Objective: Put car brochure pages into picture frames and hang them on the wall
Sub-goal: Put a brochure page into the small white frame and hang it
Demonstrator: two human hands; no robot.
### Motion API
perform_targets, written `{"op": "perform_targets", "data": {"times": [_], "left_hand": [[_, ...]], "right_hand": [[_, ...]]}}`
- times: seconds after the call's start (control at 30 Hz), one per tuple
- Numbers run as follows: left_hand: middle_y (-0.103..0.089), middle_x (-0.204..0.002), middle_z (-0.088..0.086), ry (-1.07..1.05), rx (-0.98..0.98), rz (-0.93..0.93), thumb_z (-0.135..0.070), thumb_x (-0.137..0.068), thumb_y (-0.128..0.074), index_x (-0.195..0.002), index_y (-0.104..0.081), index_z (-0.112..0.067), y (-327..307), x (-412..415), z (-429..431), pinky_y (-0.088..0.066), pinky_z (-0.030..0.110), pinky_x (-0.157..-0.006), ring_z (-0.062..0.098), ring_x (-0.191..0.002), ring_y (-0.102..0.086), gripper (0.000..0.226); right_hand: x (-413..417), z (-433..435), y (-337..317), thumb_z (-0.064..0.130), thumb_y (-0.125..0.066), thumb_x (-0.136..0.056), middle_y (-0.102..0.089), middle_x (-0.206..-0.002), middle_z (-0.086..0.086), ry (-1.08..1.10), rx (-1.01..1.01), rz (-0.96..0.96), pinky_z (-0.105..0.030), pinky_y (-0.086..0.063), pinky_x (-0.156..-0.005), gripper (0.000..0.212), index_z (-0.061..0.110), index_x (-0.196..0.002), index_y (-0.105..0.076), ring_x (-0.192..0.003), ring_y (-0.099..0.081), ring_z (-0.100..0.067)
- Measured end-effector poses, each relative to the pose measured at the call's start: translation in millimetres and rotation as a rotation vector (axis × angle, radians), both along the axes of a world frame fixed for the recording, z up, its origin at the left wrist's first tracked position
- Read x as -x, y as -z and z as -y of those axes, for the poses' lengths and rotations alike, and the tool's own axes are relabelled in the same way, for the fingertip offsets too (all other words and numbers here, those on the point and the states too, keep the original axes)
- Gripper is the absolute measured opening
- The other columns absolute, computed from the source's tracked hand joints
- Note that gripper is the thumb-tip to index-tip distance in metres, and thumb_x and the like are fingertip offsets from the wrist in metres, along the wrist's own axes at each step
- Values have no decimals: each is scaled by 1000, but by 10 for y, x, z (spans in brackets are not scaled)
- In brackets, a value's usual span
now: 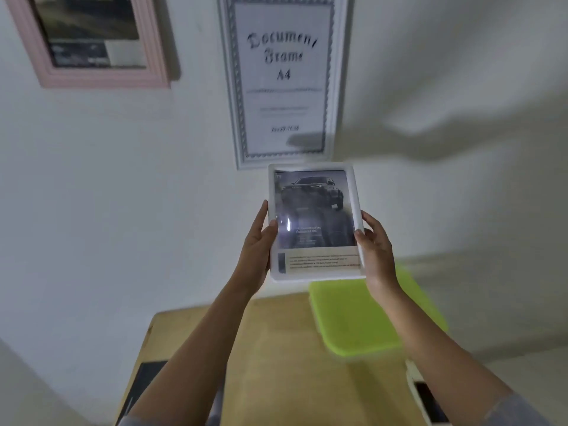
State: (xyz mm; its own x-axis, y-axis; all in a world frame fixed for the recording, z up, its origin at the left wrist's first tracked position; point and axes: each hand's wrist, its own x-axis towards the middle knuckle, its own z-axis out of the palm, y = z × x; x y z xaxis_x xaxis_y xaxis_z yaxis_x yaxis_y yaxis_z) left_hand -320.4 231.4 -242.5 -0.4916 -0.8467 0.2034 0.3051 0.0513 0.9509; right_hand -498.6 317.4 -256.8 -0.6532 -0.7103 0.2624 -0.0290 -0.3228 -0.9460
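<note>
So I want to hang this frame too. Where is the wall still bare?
Bare wall lies left of the held frame, below the pink frame, and right of the white document frame. The top is crowded with both hung frames.

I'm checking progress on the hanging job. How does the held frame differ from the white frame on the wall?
The held frame is gripped by the left hand and right hand; the wall frame already hangs. The held frame shows a car page, the wall frame a "Document Frame A4" insert. The held frame's border is plain, the wall frame's ornate. Both are white and upright.
</note>
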Motion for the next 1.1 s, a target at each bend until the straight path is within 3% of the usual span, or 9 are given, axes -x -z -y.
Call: {"op": "perform_targets", "data": {"times": [0.1, 0.2, 0.3, 0.43, 0.57, 0.7, 0.83, 0.97, 1.1], "left_hand": [[-69, -102, -17, 25, 115, -42, -22, -98, -37, -138, -28, -41, -445, 494, 44, -57, 30, -77, 12, -95, -67, 46], [-66, -107, -15, 11, 251, -71, -24, -97, -37, -136, -28, -44, -936, 986, 101, -58, 35, -78, 14, -97, -67, 45], [-61, -116, -11, -32, 361, -101, -28, -97, -37, -136, -27, -45, -1413, 1432, 152, -57, 40, -80, 16, -100, -65, 44], [-57, -114, -14, -89, 461, -123, -29, -98, -35, -136, -27, -42, -1881, 1910, 264, -56, 21, -66, 2, -89, -65, 41], [-61, -115, 6, -75, 505, -19, -26, -96, -41, -139, -30, -37, -2191, 2257, 402, -55, 30, -79, 14, -100, -63, 45], [-61, -115, 3, -58, 557, 15, -16, -95, -46, -140, -28, -39, -2396, 2480, 526, -54, 38, -87, 17, -105, -61, 54], [-60, -110, 2, -139, 561, 64, -12, -93, -51, -143, -29, -34, -2524, 2651, 661, -53, 31, -82, 12, -100, -60, 59], [-62, -103, 1, -265, 560, 10, -12, -93, -51, -140, -35, -31, -2572, 2792, 700, -51, 42, -92, 16, -100, -60, 53], [-62, -108, 2, -308, 573, -20, -12, -94, -50, -141, -36, -29, -2636, 2880, 687, -50, 29, -83, 12, -94, -60, 51]], "right_hand": [[452, 49, -428, 3, -43, -94, -60, -90, 7, 11, 113, 0, -5, -44, -69, 35, 18, -125, -47, -73, -60, 10], [924, 99, -907, 4, -45, -93, -64, -93, 6, 40, 229, -33, -12, -48, -71, 37, 18, -128, -48, -78, -63, 3], [1326, 179, -1396, 4, -45, -94, -64, -93, 4, 61, 345, -74, -11, -49, -62, 35, 20, -125, -50, -75, -64, 4], [1738, 319, -1908, 4, -42, -95, -64, -89, 2, 68, 456, -130, -13, -50, -54, 34, 22, -123, -50, -67, -64, 2], [2173, 453, -2305, 5, -42, -95, -65, -92, 1, 123, 516, -159, -16, -53, -60, 37, 22, -127, -50, -74, -64, -4], [2476, 577, -2544, 7, -41, -96, -65, -92, 1, 122, 547, -214, -15, -52, -55, 36, 21, -128, -48, -69, -65, 1], [2655, 703, -2689, 4, -41, -96, -65, -92, 3, 100, 588, -245, -14, -52, -58, 36, 19, -127, -48, -72, -65, 0], [2779, 873, -2790, 3, -42, -95, -69, -84, 8, 84, 612, -242, -15, -52, -62, 36, 17, -127, -50, -74, -66, -3], [2861, 959, -2870, 1, -43, -95, -64, -89, 1, 76, 638, -216, -12, -50, -62, 37, 16, -127, -50, -72, -64, 1]]}}
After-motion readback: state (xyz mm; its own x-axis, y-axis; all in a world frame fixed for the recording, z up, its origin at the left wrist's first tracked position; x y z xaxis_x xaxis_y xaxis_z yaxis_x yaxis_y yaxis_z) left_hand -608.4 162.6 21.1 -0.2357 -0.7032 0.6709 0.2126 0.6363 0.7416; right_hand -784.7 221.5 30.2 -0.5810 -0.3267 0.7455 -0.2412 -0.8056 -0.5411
